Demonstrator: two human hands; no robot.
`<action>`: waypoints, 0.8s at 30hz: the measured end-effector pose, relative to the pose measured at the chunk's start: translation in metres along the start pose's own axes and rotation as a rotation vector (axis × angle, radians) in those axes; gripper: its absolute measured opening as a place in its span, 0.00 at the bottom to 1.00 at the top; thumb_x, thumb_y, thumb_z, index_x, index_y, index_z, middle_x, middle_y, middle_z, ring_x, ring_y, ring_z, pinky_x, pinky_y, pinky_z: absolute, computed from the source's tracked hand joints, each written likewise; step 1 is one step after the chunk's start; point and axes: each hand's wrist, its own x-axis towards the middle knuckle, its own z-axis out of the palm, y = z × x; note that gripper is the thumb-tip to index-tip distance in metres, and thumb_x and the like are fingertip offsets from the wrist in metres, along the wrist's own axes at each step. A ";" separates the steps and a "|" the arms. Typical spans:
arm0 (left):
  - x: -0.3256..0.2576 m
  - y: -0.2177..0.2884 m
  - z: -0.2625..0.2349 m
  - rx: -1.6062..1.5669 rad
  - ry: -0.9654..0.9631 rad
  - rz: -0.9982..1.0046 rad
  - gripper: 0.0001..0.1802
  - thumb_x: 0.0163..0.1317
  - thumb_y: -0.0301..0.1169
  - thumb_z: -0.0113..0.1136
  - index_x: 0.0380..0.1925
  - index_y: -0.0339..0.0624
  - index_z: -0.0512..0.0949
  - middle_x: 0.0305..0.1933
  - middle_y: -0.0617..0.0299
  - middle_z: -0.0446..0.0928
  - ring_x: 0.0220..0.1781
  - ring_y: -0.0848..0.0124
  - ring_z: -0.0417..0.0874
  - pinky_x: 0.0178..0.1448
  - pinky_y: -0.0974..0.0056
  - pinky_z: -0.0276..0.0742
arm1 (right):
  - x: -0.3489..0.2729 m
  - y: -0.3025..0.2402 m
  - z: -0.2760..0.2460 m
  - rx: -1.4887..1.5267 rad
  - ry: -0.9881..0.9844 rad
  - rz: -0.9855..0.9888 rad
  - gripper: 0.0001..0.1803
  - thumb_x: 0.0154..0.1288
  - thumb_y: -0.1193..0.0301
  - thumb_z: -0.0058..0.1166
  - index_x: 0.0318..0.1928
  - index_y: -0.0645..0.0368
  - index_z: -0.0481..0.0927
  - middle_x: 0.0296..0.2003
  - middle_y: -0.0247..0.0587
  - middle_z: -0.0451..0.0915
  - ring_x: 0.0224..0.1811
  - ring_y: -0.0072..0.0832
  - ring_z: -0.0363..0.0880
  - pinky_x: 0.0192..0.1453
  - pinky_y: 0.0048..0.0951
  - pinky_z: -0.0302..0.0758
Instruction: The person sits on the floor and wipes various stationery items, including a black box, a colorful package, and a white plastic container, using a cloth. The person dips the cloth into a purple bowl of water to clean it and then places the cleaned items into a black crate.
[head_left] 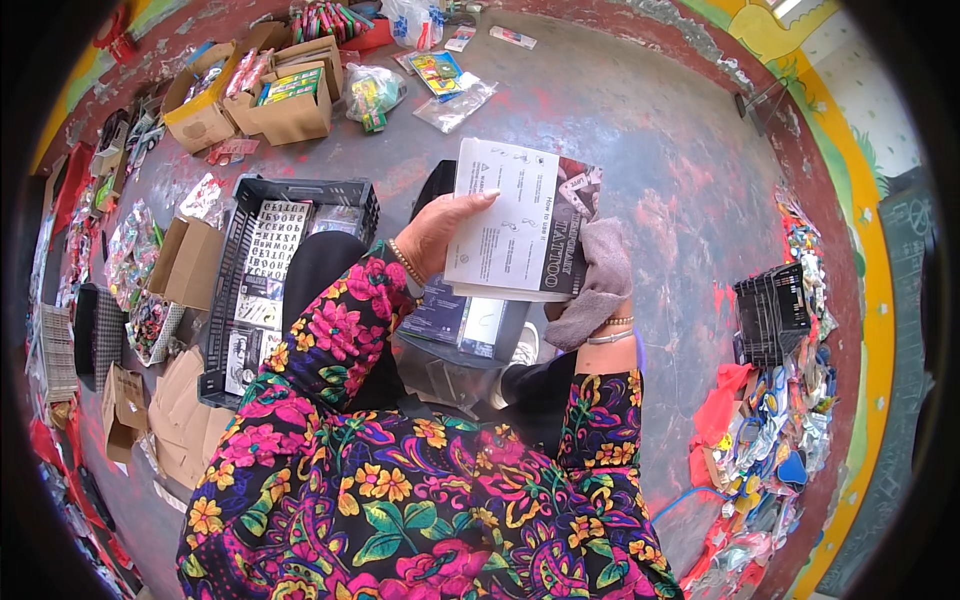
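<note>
My left hand (436, 232) grips the left edge of a stack of flat printed packets (515, 222), white on top with small diagrams and a dark strip on its right side. My right hand (598, 280), in a grey glove, holds the same stack from its right and underneath. Both forearms wear floral sleeves and bracelets. Below the stack, on my lap, lie more dark packets (462, 318) in clear wrap. A black plastic crate (232, 290) with several black-and-white sheets stands just left of my left arm.
Open cardboard boxes (285, 100) with colourful packets stand at the far left back, with clear bags (372, 92) beside them. Flattened cartons (180, 410) lie at the left. A smaller black crate (772, 312) and a heap of colourful packets (780, 450) lie along the wall at the right.
</note>
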 end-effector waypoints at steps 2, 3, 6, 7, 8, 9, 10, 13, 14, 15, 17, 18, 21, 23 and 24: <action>0.002 -0.001 -0.002 0.016 -0.011 0.016 0.21 0.60 0.35 0.55 0.47 0.30 0.70 0.42 0.52 0.76 0.43 0.63 0.80 0.46 0.60 0.77 | 0.008 -0.001 -0.005 -0.081 0.007 -0.065 0.18 0.39 0.78 0.59 0.35 0.63 0.69 0.31 0.38 0.72 0.29 0.27 0.70 0.35 0.26 0.70; 0.001 0.004 -0.004 0.017 -0.013 0.031 0.20 0.60 0.35 0.54 0.47 0.30 0.69 0.43 0.52 0.76 0.43 0.63 0.80 0.46 0.59 0.77 | 0.012 -0.003 -0.006 -0.093 -0.007 -0.044 0.19 0.37 0.78 0.59 0.34 0.63 0.69 0.30 0.38 0.72 0.28 0.27 0.69 0.33 0.26 0.69; 0.001 0.012 -0.005 0.009 -0.014 0.083 0.19 0.61 0.33 0.52 0.48 0.30 0.68 0.44 0.52 0.75 0.43 0.63 0.79 0.47 0.59 0.77 | 0.026 0.001 -0.016 0.019 -0.157 0.315 0.18 0.36 0.79 0.57 0.33 0.63 0.68 0.30 0.37 0.69 0.31 0.25 0.68 0.35 0.24 0.67; 0.001 0.011 -0.003 -0.002 -0.013 0.105 0.19 0.61 0.32 0.52 0.48 0.30 0.67 0.44 0.52 0.75 0.44 0.63 0.79 0.47 0.59 0.77 | 0.027 0.004 -0.024 0.045 -0.219 0.439 0.17 0.36 0.79 0.56 0.32 0.63 0.68 0.29 0.36 0.68 0.32 0.24 0.67 0.35 0.24 0.67; 0.002 0.010 -0.001 -0.012 -0.011 0.127 0.19 0.62 0.32 0.51 0.49 0.30 0.67 0.45 0.52 0.74 0.44 0.63 0.79 0.48 0.59 0.77 | 0.025 0.007 -0.028 0.091 -0.156 0.399 0.17 0.37 0.79 0.55 0.32 0.62 0.67 0.30 0.36 0.68 0.33 0.23 0.67 0.36 0.24 0.66; 0.002 0.007 -0.001 -0.017 -0.016 0.133 0.20 0.62 0.32 0.51 0.50 0.30 0.66 0.45 0.52 0.74 0.45 0.63 0.78 0.48 0.59 0.77 | 0.025 0.010 -0.030 0.138 -0.081 0.350 0.16 0.38 0.79 0.55 0.32 0.62 0.67 0.31 0.36 0.67 0.34 0.23 0.66 0.37 0.24 0.66; 0.003 0.005 -0.002 -0.018 -0.015 0.146 0.20 0.62 0.32 0.51 0.50 0.30 0.66 0.46 0.52 0.73 0.46 0.63 0.78 0.49 0.58 0.76 | 0.020 0.020 -0.025 0.208 0.115 0.128 0.15 0.40 0.78 0.54 0.32 0.61 0.66 0.32 0.36 0.67 0.35 0.23 0.66 0.38 0.24 0.66; 0.007 -0.006 0.002 0.010 -0.026 0.163 0.19 0.63 0.31 0.50 0.52 0.33 0.65 0.48 0.54 0.73 0.48 0.64 0.77 0.51 0.59 0.75 | -0.007 0.052 0.004 -0.002 0.324 0.144 0.13 0.51 0.71 0.54 0.37 0.58 0.66 0.37 0.36 0.68 0.40 0.22 0.67 0.44 0.26 0.68; 0.007 -0.010 0.005 0.028 -0.029 0.166 0.19 0.63 0.31 0.50 0.52 0.35 0.66 0.48 0.55 0.73 0.49 0.65 0.76 0.52 0.59 0.74 | -0.015 0.053 0.015 -0.029 0.194 0.158 0.14 0.53 0.69 0.54 0.39 0.58 0.67 0.39 0.37 0.69 0.42 0.23 0.68 0.45 0.28 0.68; 0.005 -0.014 0.007 0.084 -0.032 0.158 0.20 0.63 0.32 0.50 0.52 0.34 0.65 0.48 0.55 0.73 0.49 0.66 0.76 0.52 0.60 0.74 | -0.018 0.043 0.032 -0.051 0.066 0.172 0.15 0.54 0.68 0.53 0.42 0.59 0.68 0.40 0.37 0.70 0.43 0.24 0.68 0.47 0.29 0.68; 0.003 -0.023 0.017 0.188 -0.057 0.135 0.20 0.63 0.32 0.49 0.53 0.34 0.65 0.47 0.56 0.72 0.48 0.68 0.75 0.51 0.62 0.73 | -0.018 0.020 0.059 0.044 -0.090 0.182 0.18 0.57 0.64 0.52 0.46 0.59 0.70 0.44 0.39 0.71 0.47 0.27 0.69 0.51 0.31 0.68; 0.007 -0.032 0.014 0.374 -0.118 0.200 0.20 0.63 0.32 0.49 0.53 0.36 0.65 0.49 0.58 0.71 0.49 0.72 0.73 0.53 0.66 0.71 | -0.017 0.009 0.072 0.173 -0.122 0.181 0.19 0.58 0.63 0.51 0.48 0.59 0.70 0.46 0.40 0.72 0.49 0.29 0.70 0.53 0.33 0.68; 0.007 -0.048 0.016 0.293 -0.265 0.177 0.18 0.64 0.29 0.48 0.54 0.37 0.66 0.51 0.61 0.70 0.51 0.74 0.70 0.57 0.69 0.67 | -0.003 -0.007 0.081 0.056 -0.027 -0.070 0.21 0.58 0.63 0.49 0.51 0.57 0.70 0.50 0.44 0.71 0.54 0.36 0.68 0.59 0.34 0.64; 0.008 -0.052 0.005 0.444 -0.274 0.186 0.19 0.64 0.28 0.48 0.54 0.38 0.65 0.51 0.61 0.70 0.51 0.74 0.70 0.57 0.69 0.66 | 0.002 -0.008 0.079 0.086 -0.029 -0.060 0.23 0.56 0.62 0.48 0.52 0.56 0.70 0.52 0.45 0.70 0.56 0.39 0.66 0.60 0.34 0.62; 0.006 -0.048 0.007 0.517 -0.281 0.185 0.19 0.63 0.28 0.48 0.54 0.38 0.65 0.51 0.61 0.70 0.51 0.74 0.69 0.57 0.69 0.66 | 0.006 -0.011 0.079 0.194 -0.027 0.024 0.24 0.56 0.62 0.49 0.53 0.56 0.70 0.52 0.45 0.70 0.56 0.39 0.66 0.60 0.35 0.62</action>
